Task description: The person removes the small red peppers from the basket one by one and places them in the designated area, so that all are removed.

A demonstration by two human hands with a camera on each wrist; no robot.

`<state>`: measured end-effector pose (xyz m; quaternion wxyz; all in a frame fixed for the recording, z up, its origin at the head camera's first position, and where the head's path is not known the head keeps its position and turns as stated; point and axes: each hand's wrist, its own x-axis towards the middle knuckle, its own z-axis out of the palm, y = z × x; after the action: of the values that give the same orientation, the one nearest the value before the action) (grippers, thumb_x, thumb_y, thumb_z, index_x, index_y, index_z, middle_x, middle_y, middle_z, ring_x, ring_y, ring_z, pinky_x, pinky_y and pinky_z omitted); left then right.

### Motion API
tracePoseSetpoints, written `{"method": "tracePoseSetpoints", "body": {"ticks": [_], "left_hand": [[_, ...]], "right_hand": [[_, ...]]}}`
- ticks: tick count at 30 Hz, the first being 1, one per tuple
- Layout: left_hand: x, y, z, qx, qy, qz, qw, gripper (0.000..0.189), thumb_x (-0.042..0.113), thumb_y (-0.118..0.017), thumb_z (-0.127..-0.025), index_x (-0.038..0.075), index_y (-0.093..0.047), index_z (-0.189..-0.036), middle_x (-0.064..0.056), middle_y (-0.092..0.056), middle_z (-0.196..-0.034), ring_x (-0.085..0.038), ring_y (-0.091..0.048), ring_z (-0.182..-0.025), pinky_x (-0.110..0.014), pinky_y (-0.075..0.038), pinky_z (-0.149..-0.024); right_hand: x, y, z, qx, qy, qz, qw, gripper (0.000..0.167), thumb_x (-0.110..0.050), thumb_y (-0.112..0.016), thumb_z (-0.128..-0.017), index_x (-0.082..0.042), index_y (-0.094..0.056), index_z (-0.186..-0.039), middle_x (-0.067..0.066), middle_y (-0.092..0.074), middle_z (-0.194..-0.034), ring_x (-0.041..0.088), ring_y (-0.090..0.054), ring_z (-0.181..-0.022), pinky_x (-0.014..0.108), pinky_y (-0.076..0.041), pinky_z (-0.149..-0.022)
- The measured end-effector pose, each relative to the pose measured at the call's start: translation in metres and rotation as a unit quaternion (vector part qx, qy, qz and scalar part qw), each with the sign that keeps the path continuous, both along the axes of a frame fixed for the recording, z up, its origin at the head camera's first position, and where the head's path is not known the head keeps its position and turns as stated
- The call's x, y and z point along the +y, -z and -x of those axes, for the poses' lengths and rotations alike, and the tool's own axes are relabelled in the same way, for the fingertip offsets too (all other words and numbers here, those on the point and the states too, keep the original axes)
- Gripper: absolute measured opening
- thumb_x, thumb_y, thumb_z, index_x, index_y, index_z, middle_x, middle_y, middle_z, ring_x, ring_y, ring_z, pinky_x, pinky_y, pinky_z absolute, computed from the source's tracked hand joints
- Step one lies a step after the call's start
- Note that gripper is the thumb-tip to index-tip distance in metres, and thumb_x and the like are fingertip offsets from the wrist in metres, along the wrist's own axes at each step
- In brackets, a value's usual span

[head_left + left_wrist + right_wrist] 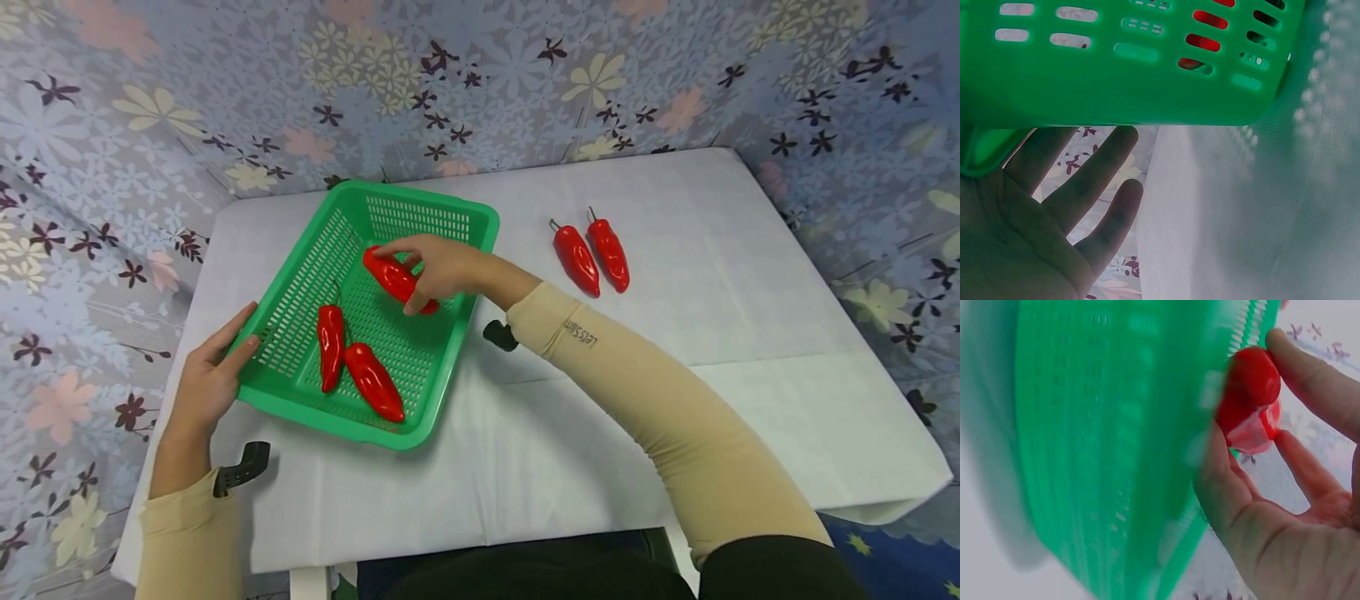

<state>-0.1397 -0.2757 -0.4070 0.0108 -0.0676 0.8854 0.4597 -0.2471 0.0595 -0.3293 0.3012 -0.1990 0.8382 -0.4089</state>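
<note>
A green plastic basket [457, 350] with slotted walls stands tilted askew on the left of the table. My left hand [202, 383] grips its left rim, thumb over the edge; in the left wrist view the other fingers [1094, 178] stretch out by the outer wall. Over the inside of the basket, my right hand [447, 265] holds a glossy red pepper [392, 275] between thumb and fingers. The same pepper [1255, 378] shows end-on in the right wrist view. Two more red peppers, one slimmer [330, 346] and one plumper [375, 383], lie on the basket floor.
Right of the basket, two red peppers with stems, one left [576, 260] and one right [611, 254], lie side by side on the white-covered table [750, 275]. Floral cloth [495, 92] hangs behind the table. Black wrist mounts [247, 467] stick out near both wrists.
</note>
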Motion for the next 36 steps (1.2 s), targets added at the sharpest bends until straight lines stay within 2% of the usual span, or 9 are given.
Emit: {"method": "tracePoseSetpoints", "body": {"ticks": [5,8,11,16,21,27,32,36], "left_hand": [[0.000,0.000,-0.001,0.003,0.002,0.005,1.0000,0.051,0.037,-0.048,-0.107,0.031,-0.038,-0.156,-0.008,-0.035,-0.160,-0.022,-0.040,-0.134,-0.026,-0.035,-0.094],[0.001,0.000,0.000,0.002,0.003,0.009,1.0000,0.050,0.037,-0.048,-0.107,0.032,-0.038,-0.156,-0.008,-0.035,-0.160,-0.023,-0.041,-0.133,-0.026,-0.034,-0.094],[0.002,-0.001,0.002,0.000,0.002,0.012,0.9999,0.050,0.037,-0.048,-0.107,0.032,-0.038,-0.156,-0.008,-0.035,-0.160,-0.024,-0.042,-0.132,-0.027,-0.034,-0.094],[0.004,-0.002,0.004,-0.001,0.002,0.007,1.0000,0.051,0.038,-0.048,-0.107,0.033,-0.037,-0.156,-0.006,-0.033,-0.160,-0.024,-0.038,-0.136,-0.027,-0.032,-0.098],[0.002,-0.001,-0.001,-0.003,0.000,-0.017,0.9999,0.051,0.038,-0.049,-0.107,0.033,-0.037,-0.156,-0.002,-0.031,-0.162,-0.020,-0.031,-0.143,-0.029,-0.026,-0.107],[0.003,-0.001,-0.004,0.001,0.000,-0.021,0.9998,0.051,0.039,-0.049,-0.106,0.034,-0.037,-0.155,0.000,-0.031,-0.162,-0.018,-0.028,-0.144,-0.032,-0.024,-0.110],[0.005,-0.003,-0.004,0.005,-0.001,-0.022,0.9997,0.051,0.038,-0.050,-0.106,0.032,-0.038,-0.156,0.002,-0.031,-0.161,-0.019,-0.026,-0.146,-0.036,-0.021,-0.114],[0.005,-0.002,-0.004,0.005,-0.003,-0.024,0.9997,0.051,0.037,-0.050,-0.107,0.032,-0.038,-0.156,0.002,-0.031,-0.161,-0.020,-0.026,-0.147,-0.038,-0.021,-0.115]], "right_hand": [[0.031,-0.013,0.010,0.005,0.050,0.031,0.9983,0.088,0.003,-0.084,-0.079,-0.027,-0.046,-0.153,0.012,-0.047,-0.143,0.027,-0.054,-0.117,0.034,-0.056,-0.075],[0.057,-0.023,0.015,0.008,0.088,0.030,0.9956,0.089,0.002,-0.083,-0.081,-0.028,-0.043,-0.154,0.011,-0.047,-0.144,0.028,-0.055,-0.117,0.037,-0.057,-0.077],[0.085,-0.032,0.018,0.018,0.124,0.002,0.9922,0.090,-0.003,-0.083,-0.082,-0.032,-0.041,-0.156,0.010,-0.046,-0.147,0.029,-0.056,-0.117,0.039,-0.056,-0.080],[0.130,-0.039,0.022,0.019,0.194,-0.072,0.9781,0.092,-0.011,-0.084,-0.083,-0.037,-0.037,-0.157,0.008,-0.043,-0.153,0.032,-0.052,-0.125,0.045,-0.054,-0.086],[0.175,-0.035,0.027,0.010,0.243,-0.095,0.9654,0.095,-0.010,-0.083,-0.084,-0.033,-0.031,-0.160,0.013,-0.036,-0.158,0.036,-0.045,-0.133,0.049,-0.050,-0.094],[0.226,-0.023,0.026,0.000,0.295,-0.102,0.9500,0.098,-0.007,-0.080,-0.086,-0.025,-0.022,-0.163,0.022,-0.028,-0.159,0.046,-0.043,-0.133,0.051,-0.049,-0.094],[0.253,-0.011,0.021,0.002,0.315,-0.128,0.9404,0.100,-0.006,-0.080,-0.086,-0.022,-0.019,-0.163,0.027,-0.025,-0.159,0.051,-0.036,-0.136,0.056,-0.046,-0.095],[0.266,0.002,0.018,-0.008,0.323,-0.136,0.9367,0.099,-0.005,-0.079,-0.087,-0.021,-0.017,-0.163,0.028,-0.025,-0.158,0.051,-0.037,-0.134,0.056,-0.045,-0.096]]}}
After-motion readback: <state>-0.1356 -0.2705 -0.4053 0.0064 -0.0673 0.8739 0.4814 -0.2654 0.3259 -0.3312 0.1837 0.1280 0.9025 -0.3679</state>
